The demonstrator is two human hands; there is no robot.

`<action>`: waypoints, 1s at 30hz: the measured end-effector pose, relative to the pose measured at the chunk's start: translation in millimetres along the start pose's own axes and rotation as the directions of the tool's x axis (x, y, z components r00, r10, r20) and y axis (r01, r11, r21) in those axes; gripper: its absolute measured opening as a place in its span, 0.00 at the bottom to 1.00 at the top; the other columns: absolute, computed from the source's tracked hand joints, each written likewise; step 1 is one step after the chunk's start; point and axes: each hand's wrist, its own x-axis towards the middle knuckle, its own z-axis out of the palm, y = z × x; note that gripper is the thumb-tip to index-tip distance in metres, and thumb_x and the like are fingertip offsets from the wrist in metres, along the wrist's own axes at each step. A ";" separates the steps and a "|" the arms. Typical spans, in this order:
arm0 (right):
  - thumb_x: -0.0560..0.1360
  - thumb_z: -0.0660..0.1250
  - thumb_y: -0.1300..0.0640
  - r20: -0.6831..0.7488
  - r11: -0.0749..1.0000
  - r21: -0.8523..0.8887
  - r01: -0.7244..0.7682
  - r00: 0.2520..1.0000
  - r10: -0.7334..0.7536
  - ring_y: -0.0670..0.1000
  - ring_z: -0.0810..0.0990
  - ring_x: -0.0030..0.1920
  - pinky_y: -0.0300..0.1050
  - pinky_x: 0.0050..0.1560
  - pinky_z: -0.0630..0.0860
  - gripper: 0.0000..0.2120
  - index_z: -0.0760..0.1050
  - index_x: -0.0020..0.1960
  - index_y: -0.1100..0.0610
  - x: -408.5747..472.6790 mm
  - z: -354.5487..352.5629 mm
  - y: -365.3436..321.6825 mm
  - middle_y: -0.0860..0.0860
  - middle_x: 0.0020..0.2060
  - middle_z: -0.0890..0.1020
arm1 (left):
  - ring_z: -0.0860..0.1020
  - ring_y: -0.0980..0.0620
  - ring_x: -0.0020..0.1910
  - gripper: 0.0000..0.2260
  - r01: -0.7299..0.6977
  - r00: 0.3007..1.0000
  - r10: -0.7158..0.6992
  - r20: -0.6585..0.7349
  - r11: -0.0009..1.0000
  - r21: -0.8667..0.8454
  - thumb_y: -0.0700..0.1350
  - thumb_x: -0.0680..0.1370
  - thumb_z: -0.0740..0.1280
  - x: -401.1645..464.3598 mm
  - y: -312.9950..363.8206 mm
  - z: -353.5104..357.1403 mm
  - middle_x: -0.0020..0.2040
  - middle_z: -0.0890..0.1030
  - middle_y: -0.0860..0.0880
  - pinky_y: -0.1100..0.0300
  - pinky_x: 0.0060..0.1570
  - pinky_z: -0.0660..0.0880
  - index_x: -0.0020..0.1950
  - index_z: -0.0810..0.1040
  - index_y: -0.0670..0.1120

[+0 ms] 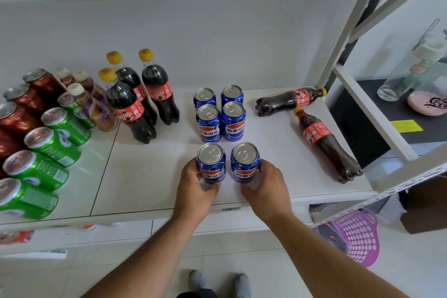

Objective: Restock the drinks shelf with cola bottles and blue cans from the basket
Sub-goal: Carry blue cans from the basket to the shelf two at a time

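Observation:
Two blue cans stand upright near the front of the white shelf (145, 176). My left hand (193, 186) grips the left blue can (211, 162). My right hand (268, 184) grips the right blue can (244, 161). Behind them several more blue cans (221, 113) stand in two rows. Three cola bottles (137, 97) with yellow caps stand upright at the back left of these. Two other cola bottles lie on their sides at the right, one (290, 100) by the shelf post and one (324, 145) angled toward the front edge. The purple basket (355, 237) hangs below the shelf at the right.
Green cans (48, 150), red-brown cans (21, 109) and small milk-tea bottles (94, 106) fill the shelf's left side. A white shelf post (338, 43) rises at the back right. Beyond it stand a glass bottle (411, 72) and a pink disc (428, 103). My feet show on the floor below.

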 end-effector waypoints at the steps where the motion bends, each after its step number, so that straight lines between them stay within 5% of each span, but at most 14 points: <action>1: 0.74 0.77 0.53 -0.004 1.000 -0.008 -0.004 1.000 0.004 0.51 0.77 0.60 0.47 0.61 0.78 0.26 0.75 0.70 0.51 0.3 -0.3 0.3 0.49 0.62 0.82 | 0.78 0.59 0.63 0.36 0.012 1.000 -0.012 0.003 1.000 -0.006 0.41 0.70 0.82 0.7 -0.3 0.2 0.68 0.78 0.54 0.63 0.60 0.76 0.73 0.71 0.56; 10: 0.76 0.75 0.51 0.001 0.999 -0.034 0.014 1.000 -0.014 0.51 0.80 0.57 0.46 0.59 0.79 0.22 0.76 0.68 0.49 24.4 5.7 -7.1 0.47 0.61 0.83 | 0.81 0.66 0.56 0.33 0.047 0.999 -0.046 0.016 0.996 -0.078 0.40 0.71 0.82 17.6 7.3 1.7 0.65 0.81 0.58 0.70 0.53 0.76 0.72 0.73 0.55; 16: 0.76 0.75 0.48 0.015 1.000 -0.027 0.002 1.000 -0.001 0.49 0.81 0.54 0.48 0.59 0.82 0.20 0.76 0.66 0.47 40.4 11.1 -13.1 0.46 0.59 0.84 | 0.83 0.61 0.57 0.33 0.052 0.999 -0.050 0.011 0.991 -0.125 0.38 0.69 0.82 31.5 12.8 4.5 0.63 0.83 0.56 0.51 0.62 0.81 0.69 0.73 0.58; 30: 0.76 0.75 0.51 0.028 1.000 0.000 0.003 1.000 -0.003 0.49 0.81 0.53 0.48 0.58 0.83 0.19 0.76 0.65 0.48 56.1 11.8 -16.1 0.47 0.57 0.84 | 0.80 0.59 0.58 0.33 0.043 0.999 -0.042 0.007 0.995 -0.087 0.39 0.71 0.81 39.7 30.5 2.3 0.64 0.79 0.56 0.58 0.61 0.78 0.72 0.72 0.54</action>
